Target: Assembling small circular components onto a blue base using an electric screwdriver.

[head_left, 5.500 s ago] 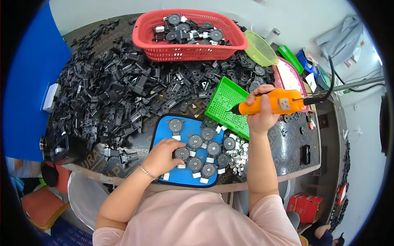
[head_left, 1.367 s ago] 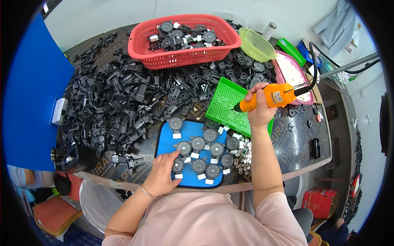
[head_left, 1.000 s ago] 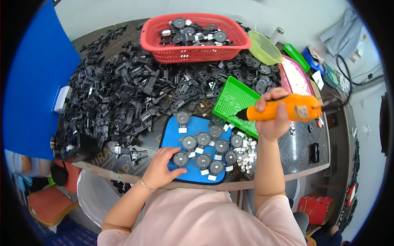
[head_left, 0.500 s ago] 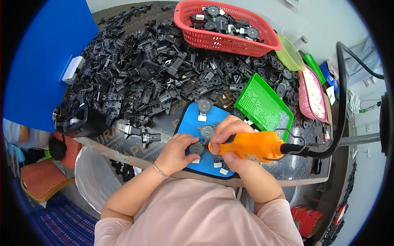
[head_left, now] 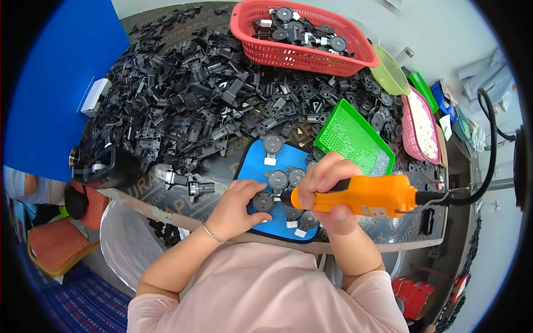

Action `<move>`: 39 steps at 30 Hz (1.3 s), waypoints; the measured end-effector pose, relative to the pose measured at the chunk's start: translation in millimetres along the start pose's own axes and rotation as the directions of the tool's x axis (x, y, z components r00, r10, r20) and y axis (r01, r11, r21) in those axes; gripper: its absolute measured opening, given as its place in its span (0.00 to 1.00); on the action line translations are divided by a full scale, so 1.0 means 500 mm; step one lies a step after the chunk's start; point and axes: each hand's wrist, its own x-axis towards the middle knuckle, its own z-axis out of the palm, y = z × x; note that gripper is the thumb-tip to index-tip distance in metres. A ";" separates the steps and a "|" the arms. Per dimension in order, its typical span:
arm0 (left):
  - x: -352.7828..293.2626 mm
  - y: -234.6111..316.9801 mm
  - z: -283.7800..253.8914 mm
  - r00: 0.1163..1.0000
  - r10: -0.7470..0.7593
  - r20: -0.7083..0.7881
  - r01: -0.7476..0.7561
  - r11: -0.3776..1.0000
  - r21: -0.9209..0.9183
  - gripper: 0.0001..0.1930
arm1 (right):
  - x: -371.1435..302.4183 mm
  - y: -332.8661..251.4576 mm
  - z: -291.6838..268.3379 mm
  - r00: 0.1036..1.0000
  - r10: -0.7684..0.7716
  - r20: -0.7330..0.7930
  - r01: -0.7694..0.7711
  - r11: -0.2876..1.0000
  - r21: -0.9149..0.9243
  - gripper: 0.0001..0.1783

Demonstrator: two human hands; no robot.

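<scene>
My right hand [head_left: 330, 191] is wrapped around an orange electric screwdriver [head_left: 380, 195], held nearly level with its dark nose pointing left. That nose is close to a round black wheel-like part [head_left: 262, 202] on a blue mat [head_left: 252, 166]. My left hand [head_left: 236, 206] steadies this part, thumb and fingertips curled at its left edge. Around it on the mat lie several similar round parts with white tabs, among them one at the far end [head_left: 272, 144] and one in the middle [head_left: 277, 179]. The screwdriver's bit cannot be made out.
Loose black plastic pieces [head_left: 183, 94] are heaped over the table's left and back. A red basket [head_left: 305, 58] of assembled parts stands behind. To the right are a green tray [head_left: 355, 139] and a pink basket [head_left: 416, 125] of white pieces. The screwdriver's black cable [head_left: 493, 144] hangs at right.
My right hand and the screwdriver have shifted to the right, the tool now lying more level. Its cable has swung right. My left hand stays at the round part.
</scene>
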 end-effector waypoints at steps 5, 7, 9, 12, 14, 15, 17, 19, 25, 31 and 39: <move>0.012 0.022 -0.001 0.996 0.049 -0.081 -0.051 0.999 -0.020 0.20 | 0.000 -0.033 0.014 0.993 0.068 -0.095 -0.057 0.993 0.107 0.22; 0.014 0.020 0.001 0.997 0.050 -0.065 -0.053 0.997 -0.049 0.17 | 0.001 -0.035 0.012 0.997 0.041 -0.067 -0.036 0.997 0.075 0.22; 0.012 0.012 0.006 0.996 -0.086 0.022 0.089 0.955 -0.282 0.10 | 0.002 -0.038 0.010 0.999 0.014 -0.038 -0.013 0.999 0.044 0.23; 0.006 0.011 0.012 0.976 -0.219 0.012 0.201 0.872 -0.447 0.07 | -0.004 -0.052 0.011 0.999 0.016 -0.042 -0.015 0.999 0.032 0.23; 0.003 0.007 0.016 0.963 -0.270 0.028 0.247 0.832 -0.497 0.06 | -0.008 -0.075 0.016 0.989 0.128 -0.073 -0.116 0.981 0.157 0.18; 0.002 0.005 0.017 0.946 -0.322 0.045 0.293 0.786 -0.545 0.05 | -0.007 -0.076 0.016 0.989 0.127 -0.074 -0.114 0.981 0.156 0.18; 0.003 0.012 0.015 0.957 -0.290 0.019 0.258 0.818 -0.514 0.08 | -0.005 -0.077 0.015 0.992 0.111 -0.057 -0.101 0.982 0.160 0.18; 0.003 0.019 0.012 0.966 -0.260 -0.008 0.224 0.847 -0.482 0.10 | -0.006 -0.073 0.018 0.991 0.118 -0.058 -0.108 0.981 0.162 0.18; 0.009 0.035 0.000 0.977 0.082 -0.197 -0.097 0.993 -0.073 0.21 | -0.007 -0.061 0.017 0.996 0.088 -0.029 -0.083 0.988 0.128 0.18; 0.014 0.033 -0.003 0.937 0.287 -0.198 -0.261 0.954 0.146 0.22 | 0.003 -0.047 0.034 0.998 0.002 -0.058 0.001 0.998 0.059 0.24; 0.017 0.033 -0.001 0.904 0.360 -0.232 -0.317 0.926 0.203 0.22 | 0.002 -0.052 0.031 0.997 0.020 -0.070 -0.017 0.999 0.048 0.25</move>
